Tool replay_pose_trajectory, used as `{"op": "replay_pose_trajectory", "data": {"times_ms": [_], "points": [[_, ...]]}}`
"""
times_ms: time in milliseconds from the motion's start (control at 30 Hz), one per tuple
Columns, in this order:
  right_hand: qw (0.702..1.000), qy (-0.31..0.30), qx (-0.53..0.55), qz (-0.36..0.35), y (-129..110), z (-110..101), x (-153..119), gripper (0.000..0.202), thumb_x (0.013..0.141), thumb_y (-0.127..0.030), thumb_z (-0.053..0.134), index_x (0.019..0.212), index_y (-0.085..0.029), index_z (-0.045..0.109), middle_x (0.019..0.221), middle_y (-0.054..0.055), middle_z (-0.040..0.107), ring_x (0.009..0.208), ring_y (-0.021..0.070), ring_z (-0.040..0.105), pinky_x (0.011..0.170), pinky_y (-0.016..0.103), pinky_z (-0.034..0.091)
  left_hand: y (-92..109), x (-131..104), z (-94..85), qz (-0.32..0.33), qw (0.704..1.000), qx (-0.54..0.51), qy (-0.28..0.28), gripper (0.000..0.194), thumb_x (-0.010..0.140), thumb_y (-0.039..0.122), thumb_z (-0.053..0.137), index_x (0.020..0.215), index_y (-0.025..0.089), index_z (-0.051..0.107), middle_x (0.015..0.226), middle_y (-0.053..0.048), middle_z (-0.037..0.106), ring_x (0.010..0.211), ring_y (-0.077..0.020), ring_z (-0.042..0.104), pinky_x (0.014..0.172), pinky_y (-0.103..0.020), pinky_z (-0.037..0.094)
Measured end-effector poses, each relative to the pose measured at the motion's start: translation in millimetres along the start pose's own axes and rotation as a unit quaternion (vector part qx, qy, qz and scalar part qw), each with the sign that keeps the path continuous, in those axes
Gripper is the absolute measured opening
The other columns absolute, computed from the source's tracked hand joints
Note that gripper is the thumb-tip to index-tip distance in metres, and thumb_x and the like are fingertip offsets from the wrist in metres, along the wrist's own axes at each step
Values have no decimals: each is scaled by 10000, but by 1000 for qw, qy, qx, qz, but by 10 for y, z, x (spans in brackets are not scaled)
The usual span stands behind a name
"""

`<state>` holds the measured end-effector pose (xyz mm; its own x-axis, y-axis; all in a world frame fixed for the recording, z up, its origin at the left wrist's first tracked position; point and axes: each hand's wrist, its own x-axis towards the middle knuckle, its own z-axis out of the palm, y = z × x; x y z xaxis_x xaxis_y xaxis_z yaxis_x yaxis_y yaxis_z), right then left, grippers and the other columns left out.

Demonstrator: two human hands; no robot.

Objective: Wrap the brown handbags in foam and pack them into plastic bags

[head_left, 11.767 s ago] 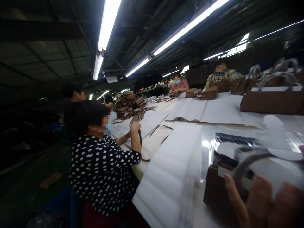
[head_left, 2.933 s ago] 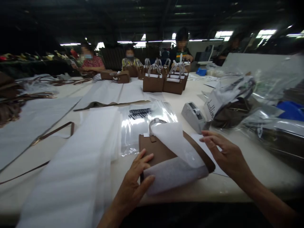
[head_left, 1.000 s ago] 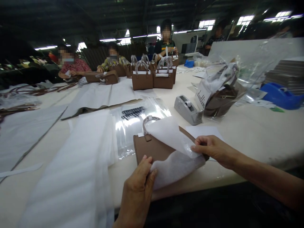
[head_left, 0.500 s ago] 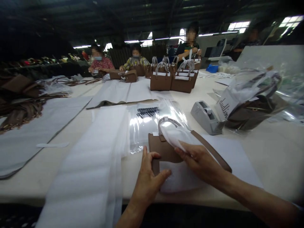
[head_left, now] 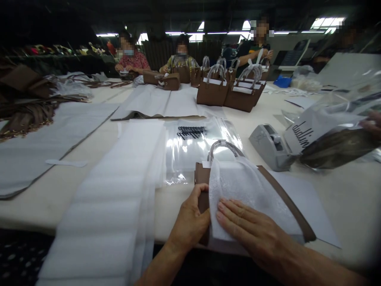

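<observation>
A brown handbag (head_left: 203, 174) with wrapped handles (head_left: 226, 146) lies tilted on the table before me. A thin white foam sheet (head_left: 253, 182) covers most of its front. My left hand (head_left: 190, 220) grips the bag's left side, thumb in front and the other fingers partly hidden. Flat on the foam sheet, fingers stretched out, rests my right hand (head_left: 253, 226). Just left of the bag is a pile of long white foam sheets (head_left: 110, 198). Beyond the bag lie clear printed plastic bags (head_left: 190, 159).
A grey tape dispenser (head_left: 272, 147) stands right of the handbag. Beside it, another person's hand (head_left: 372, 123) is at a plastic-bagged handbag (head_left: 336, 149). Several finished-looking handbags (head_left: 212, 93) stand farther back, with people at work behind. Brown straps (head_left: 26, 119) heap at the left.
My right hand has laid the foam sheet down over the handbag's front and now presses flat on it. My left hand has closed on the bag's side. Another person's hand has appeared at right.
</observation>
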<state>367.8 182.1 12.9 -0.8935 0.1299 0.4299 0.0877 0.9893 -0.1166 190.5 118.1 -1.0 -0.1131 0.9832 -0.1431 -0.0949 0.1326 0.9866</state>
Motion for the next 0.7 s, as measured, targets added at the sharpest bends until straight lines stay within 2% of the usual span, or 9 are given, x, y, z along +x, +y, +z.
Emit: {"op": "replay_pose_trajectory", "data": {"times_ms": [133, 267, 300, 367, 433, 467, 533, 600, 700], "points": [[999, -39, -13, -18, -21, 42, -48, 429, 832, -50, 353, 1248, -67, 457, 1245, 140, 496, 1240, 211, 353, 1012, 381, 372, -27, 32, -18, 8, 1000, 21, 13, 296, 748, 118, 477, 1021, 232, 467, 1009, 4, 616, 938, -156, 594, 795, -268, 499], [998, -44, -39, 11, -90, 74, -65, 467, 822, -275, 481, 1210, -15, 493, 1255, 201, 468, 1246, 289, 332, 999, 431, 380, -13, 81, -22, -1, 998, 58, 13, 318, 766, 132, 468, 1066, 234, 441, 1002, 2, 620, 879, -149, 612, 774, -279, 509], [998, -45, -50, 16, -104, 85, -71, 510, 813, -336, 505, 1208, -14, 495, 1261, 205, 460, 1249, 298, 325, 1001, 435, 376, -16, 81, -24, 4, 996, 84, 36, 315, 783, 148, 462, 1086, 231, 438, 1033, -9, 611, 902, -153, 607, 798, -292, 504], [996, -54, -70, 10, -114, 109, -86, 545, 814, -386, 512, 1221, -24, 485, 1279, 195, 447, 1257, 293, 314, 1016, 424, 361, -47, 42, -32, 49, 978, 157, 131, 297, 828, 188, 434, 1123, 221, 438, 1161, -46, 550, 1023, -172, 560, 863, -323, 478], [994, -63, -87, 8, -100, 131, -102, 539, 833, -384, 493, 1239, -30, 466, 1293, 187, 435, 1261, 287, 309, 1030, 418, 344, -113, -50, -49, 158, 932, 259, 199, 292, 842, 206, 441, 1134, 214, 452, 1260, -73, 477, 1140, -200, 481, 924, -360, 442], [994, -62, -92, 11, -89, 137, -109, 536, 839, -386, 484, 1238, -29, 466, 1296, 187, 431, 1260, 289, 309, 1033, 419, 339, -156, -109, -63, 233, 901, 315, 187, 302, 828, 205, 476, 1129, 216, 466, 1265, -74, 477, 1167, -212, 457, 950, -378, 424], [994, -57, -95, 17, -67, 138, -118, 519, 848, -388, 471, 1225, -31, 475, 1293, 187, 435, 1256, 290, 318, 1039, 418, 328, -251, -221, -107, 377, 821, 418, 97, 368, 770, 179, 568, 1128, 216, 490, 1203, -63, 544, 1165, -226, 464, 999, -410, 382], [994, -62, -85, 16, -61, 118, -116, 519, 856, -398, 453, 1224, -33, 471, 1284, 182, 449, 1254, 285, 325, 1049, 412, 310, -339, -281, -170, 463, 748, 475, 23, 427, 732, 161, 616, 1141, 194, 500, 1130, -63, 601, 1152, -231, 482, 1009, -394, 384], [996, -80, -45, 19, -81, 55, -78, 592, 855, -461, 427, 1260, -29, 422, 1281, 165, 459, 1256, 272, 325, 1058, 396, 293, -430, -244, -269, 503, 706, 498, -2, 433, 742, 168, 618, 1161, 175, 508, 1104, -74, 621, 1127, -219, 509, 939, -294, 462]]}}
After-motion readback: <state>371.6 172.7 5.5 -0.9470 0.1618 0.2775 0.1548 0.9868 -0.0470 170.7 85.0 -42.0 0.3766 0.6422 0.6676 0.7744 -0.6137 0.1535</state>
